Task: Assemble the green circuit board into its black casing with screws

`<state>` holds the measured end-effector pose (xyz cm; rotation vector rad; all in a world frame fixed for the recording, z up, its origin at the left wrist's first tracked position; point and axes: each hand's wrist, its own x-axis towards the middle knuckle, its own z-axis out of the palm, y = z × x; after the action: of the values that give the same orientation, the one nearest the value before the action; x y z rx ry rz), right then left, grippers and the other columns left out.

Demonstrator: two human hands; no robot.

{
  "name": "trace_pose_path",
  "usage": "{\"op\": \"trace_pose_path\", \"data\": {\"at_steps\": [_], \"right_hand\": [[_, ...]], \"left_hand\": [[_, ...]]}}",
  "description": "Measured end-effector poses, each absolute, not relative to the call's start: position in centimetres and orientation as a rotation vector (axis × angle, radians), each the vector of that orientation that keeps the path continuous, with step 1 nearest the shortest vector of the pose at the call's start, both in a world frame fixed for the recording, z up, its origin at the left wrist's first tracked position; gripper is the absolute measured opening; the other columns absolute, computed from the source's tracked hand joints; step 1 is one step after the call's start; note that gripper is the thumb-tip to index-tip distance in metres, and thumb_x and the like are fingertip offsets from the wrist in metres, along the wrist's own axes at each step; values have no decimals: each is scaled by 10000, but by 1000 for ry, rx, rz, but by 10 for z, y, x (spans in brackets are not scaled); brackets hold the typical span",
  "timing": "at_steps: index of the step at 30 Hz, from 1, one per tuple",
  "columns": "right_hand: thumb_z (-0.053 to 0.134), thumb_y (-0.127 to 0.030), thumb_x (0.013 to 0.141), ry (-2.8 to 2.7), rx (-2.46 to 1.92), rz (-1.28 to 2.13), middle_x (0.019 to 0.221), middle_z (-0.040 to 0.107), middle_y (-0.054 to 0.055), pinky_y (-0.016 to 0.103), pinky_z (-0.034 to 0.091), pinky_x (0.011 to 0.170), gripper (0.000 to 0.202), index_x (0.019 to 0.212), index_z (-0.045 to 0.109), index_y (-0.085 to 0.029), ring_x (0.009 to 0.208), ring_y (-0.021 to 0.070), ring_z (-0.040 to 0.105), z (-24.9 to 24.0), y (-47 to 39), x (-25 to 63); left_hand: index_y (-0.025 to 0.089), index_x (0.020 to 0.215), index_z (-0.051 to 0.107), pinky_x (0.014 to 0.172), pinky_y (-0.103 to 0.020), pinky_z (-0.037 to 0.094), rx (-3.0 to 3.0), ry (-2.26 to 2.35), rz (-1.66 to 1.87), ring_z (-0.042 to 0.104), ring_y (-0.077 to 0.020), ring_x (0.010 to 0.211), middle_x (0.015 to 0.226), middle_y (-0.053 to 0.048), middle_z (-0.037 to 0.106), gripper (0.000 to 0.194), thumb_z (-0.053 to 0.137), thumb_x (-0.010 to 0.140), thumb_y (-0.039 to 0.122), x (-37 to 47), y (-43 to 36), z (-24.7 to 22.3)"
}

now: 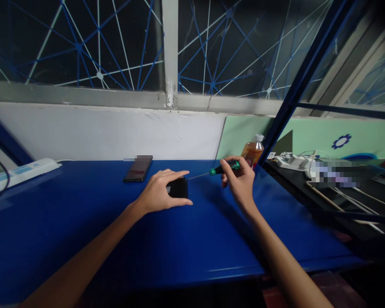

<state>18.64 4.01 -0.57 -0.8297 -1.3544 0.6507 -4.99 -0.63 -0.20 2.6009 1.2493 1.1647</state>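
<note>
On the blue table, a small black device (pixel 180 188) lies flat with a pale label near its left part. My left hand (pixel 160 190) grips it from the left, thumb along the near edge and fingers along the far edge. Much of the device is hidden under that hand. A screwdriver (pixel 225 168) with a green and black handle is held in the fingers of my right hand (pixel 242 179). Its thin shaft points left, and the tip is at the device's right edge; whether it touches, I cannot tell.
A dark smartphone (pixel 139 168) lies behind my left hand. On the left is a white power strip (pixel 22 173). A drink bottle (pixel 254 150) stands behind my right hand beside a blue metal post (pixel 288 107). Cables and sockets (pixel 297 161) cover the black table at right.
</note>
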Motion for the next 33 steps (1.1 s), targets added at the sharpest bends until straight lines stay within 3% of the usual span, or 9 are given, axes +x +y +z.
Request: {"op": "trace_pose_path", "data": {"at_steps": [6,17,23,28,33], "right_hand": [[583,-377,867,-1375,-750,754,531,526,-70,216,414,369,236,1020,524,-208,385,107,543,-8,44,189],[601,-403,860,-1397,-847,639,446,484,-82,209,396,351,222,941,582,-197,335,99,500,-4,38,189],[582,-311,848,-1379,-680,758,720,628,-17,217,419,372,193,1005,542,-206,439,103,579,-7,41,190],[671,-353,805,-1319,-754,673,446,482,-97,227,429,362,232,927,549,-198,325,101,490,-4,39,186],[605,-433,851,-1353,-812,675,464,516,-72,219,420,363,253,925,550,-197,359,109,522,-6,40,187]], "left_hand": [[216,1248,596,872,-452,495,2604,1239,1188,642,-255,937,1123,-93,696,693,779,648,511,-50,-7,0],[215,1253,596,874,-445,500,2586,1266,1161,640,-249,931,1101,-86,702,716,783,636,528,-49,-9,2],[201,1249,601,883,-445,494,2583,1248,1167,641,-254,932,1094,-93,705,731,796,620,518,-49,-9,2],[222,1254,600,875,-467,501,2569,1250,1146,637,-266,943,1099,-89,701,728,794,617,516,-48,-10,3],[242,1255,598,870,-478,500,2560,1258,1156,638,-269,937,1090,-90,701,713,788,625,516,-49,-10,3]]}}
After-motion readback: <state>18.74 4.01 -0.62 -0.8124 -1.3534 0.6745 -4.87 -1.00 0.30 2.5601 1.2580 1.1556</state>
